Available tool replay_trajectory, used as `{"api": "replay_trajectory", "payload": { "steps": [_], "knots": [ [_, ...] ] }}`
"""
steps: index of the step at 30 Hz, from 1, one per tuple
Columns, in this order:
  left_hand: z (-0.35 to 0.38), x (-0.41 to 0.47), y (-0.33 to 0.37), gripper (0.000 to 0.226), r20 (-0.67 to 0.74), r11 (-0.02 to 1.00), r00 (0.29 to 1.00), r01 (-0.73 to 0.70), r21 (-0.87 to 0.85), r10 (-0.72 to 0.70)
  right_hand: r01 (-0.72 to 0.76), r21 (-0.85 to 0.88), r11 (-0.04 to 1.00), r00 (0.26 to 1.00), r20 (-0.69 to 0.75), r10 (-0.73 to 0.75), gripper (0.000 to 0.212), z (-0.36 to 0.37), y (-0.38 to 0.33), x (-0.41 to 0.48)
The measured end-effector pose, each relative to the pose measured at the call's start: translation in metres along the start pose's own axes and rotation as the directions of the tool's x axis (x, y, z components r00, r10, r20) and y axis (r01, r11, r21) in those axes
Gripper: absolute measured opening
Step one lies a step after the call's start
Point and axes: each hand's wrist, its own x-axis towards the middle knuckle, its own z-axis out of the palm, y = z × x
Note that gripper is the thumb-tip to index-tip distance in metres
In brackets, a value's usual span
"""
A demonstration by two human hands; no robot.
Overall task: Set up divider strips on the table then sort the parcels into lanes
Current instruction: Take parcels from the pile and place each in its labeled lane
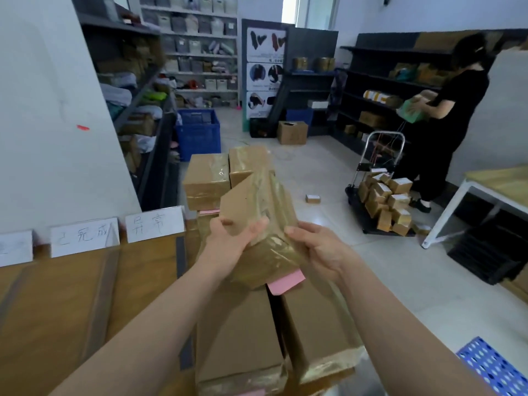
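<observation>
Left hand and right hand grip boxy cardboard parcel — seemingly tape-glossed.

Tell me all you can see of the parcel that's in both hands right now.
The held parcel is an oblong brown cardboard box, with wrinkled glossy tape over its right face and near end. It is tilted, far end raised, above other stacked boxes. The left hand grips its left side, the right hand its right. A pink slip shows at its lower corner; whose it is I cannot tell.
</observation>
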Motion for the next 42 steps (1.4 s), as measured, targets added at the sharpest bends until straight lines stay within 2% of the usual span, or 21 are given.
{"api": "replay_trajectory", "payload": {
  "steps": [2,3,5,7,8,11,14,17,20,23,26,28,29,31,35,36,39,42],
  "knots": [
    [-0.005,-0.004,0.000,0.132,0.001,0.999,1.000,0.027,-0.017,-0.027,0.050,-0.026,0.998,0.999,0.017,-0.050,0.056,0.007,0.001,0.000],
    [-0.007,-0.008,0.001,0.132,0.018,0.996,0.999,0.041,-0.077,-0.040,0.072,-0.022,0.997,0.997,0.032,-0.071,0.053,0.011,-0.001,0.000],
    [-0.015,-0.012,-0.001,0.114,0.065,0.958,0.994,0.103,-0.268,-0.089,0.100,-0.014,0.995,0.994,0.055,-0.099,0.035,0.015,-0.006,0.002],
    [-0.023,-0.018,-0.003,0.068,0.088,0.868,0.991,0.127,-0.480,-0.097,0.110,-0.041,0.993,0.993,0.040,-0.109,0.029,0.014,-0.009,0.007],
    [-0.026,-0.021,-0.005,0.051,0.104,0.806,0.991,0.133,-0.577,-0.089,0.106,-0.091,0.990,0.994,0.034,-0.103,0.030,0.015,-0.008,0.008],
    [-0.031,-0.028,-0.010,0.055,0.120,0.635,0.990,0.142,-0.759,-0.078,0.009,-0.211,0.978,0.997,0.081,0.008,0.036,0.025,-0.001,0.004],
    [-0.038,-0.032,-0.016,0.055,0.088,0.560,0.991,0.130,-0.818,-0.103,-0.084,-0.179,0.980,0.981,0.160,0.113,0.037,0.039,0.002,-0.002],
    [-0.048,-0.037,-0.024,0.043,0.003,0.616,0.994,0.071,-0.785,-0.110,-0.065,-0.115,0.991,0.981,0.174,0.084,0.034,0.047,0.000,-0.004],
    [-0.058,-0.044,-0.030,0.029,-0.144,0.750,0.985,-0.021,-0.662,-0.099,-0.012,-0.193,0.981,0.985,0.168,0.045,0.029,0.052,0.003,-0.003],
    [-0.065,-0.052,-0.034,0.034,-0.257,0.892,0.966,-0.080,-0.445,-0.041,0.002,-0.244,0.970,0.983,0.179,0.042,0.028,0.061,0.008,-0.001],
    [-0.074,-0.058,-0.039,0.040,-0.304,0.971,0.952,-0.088,-0.223,0.016,0.007,-0.271,0.963,0.982,0.185,0.045,0.029,0.072,0.014,-0.001],
    [-0.084,-0.066,-0.040,0.052,-0.310,0.990,0.951,-0.053,-0.133,0.009,0.007,-0.288,0.958,0.980,0.192,0.050,0.034,0.082,0.018,0.001],
    [-0.091,-0.067,-0.044,0.066,-0.305,0.993,0.952,-0.041,-0.107,0.007,0.008,-0.303,0.953,0.979,0.198,0.055,0.038,0.088,0.021,0.002],
    [-0.105,-0.069,-0.055,0.080,-0.291,0.993,0.956,-0.007,-0.121,-0.028,0.007,-0.337,0.941,0.976,0.205,0.067,0.044,0.104,0.025,0.004],
    [-0.145,-0.087,-0.063,0.088,-0.256,0.979,0.966,-0.025,-0.202,-0.028,0.050,-0.400,0.915,0.976,0.216,0.041,0.043,0.153,0.034,0.004],
    [-0.157,-0.094,-0.063,0.089,-0.262,0.978,0.965,-0.036,-0.204,-0.020,0.066,-0.412,0.909,0.974,0.226,0.031,0.043,0.168,0.037,0.004],
    [-0.200,-0.116,-0.070,0.065,-0.280,0.977,0.960,-0.040,-0.209,-0.021,0.081,-0.434,0.897,0.969,0.246,0.031,0.040,0.218,0.052,0.000],
    [-0.252,-0.140,-0.086,0.051,-0.316,0.978,0.948,-0.027,-0.209,-0.041,0.064,-0.436,0.897,0.959,0.276,0.066,0.038,0.274,0.074,-0.006]
  ]
}}
